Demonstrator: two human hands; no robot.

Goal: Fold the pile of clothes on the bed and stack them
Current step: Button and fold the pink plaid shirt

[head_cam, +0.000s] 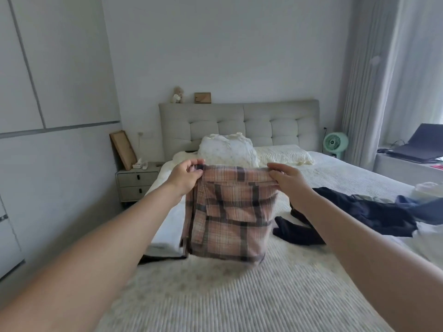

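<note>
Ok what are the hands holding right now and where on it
Both hold the folded plaid garment by its top edge: the left hand pinches the left corner, the right hand the right corner. It hangs above the bed.

Single head-worn view, facing forward and down the bed (239, 295), close behind outstretched arms

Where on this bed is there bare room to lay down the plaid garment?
Bare bedspread lies in front, under the plaid garment held by the left hand and right hand. Right is crowded with dark clothes; left holds a folded white stack.
</note>
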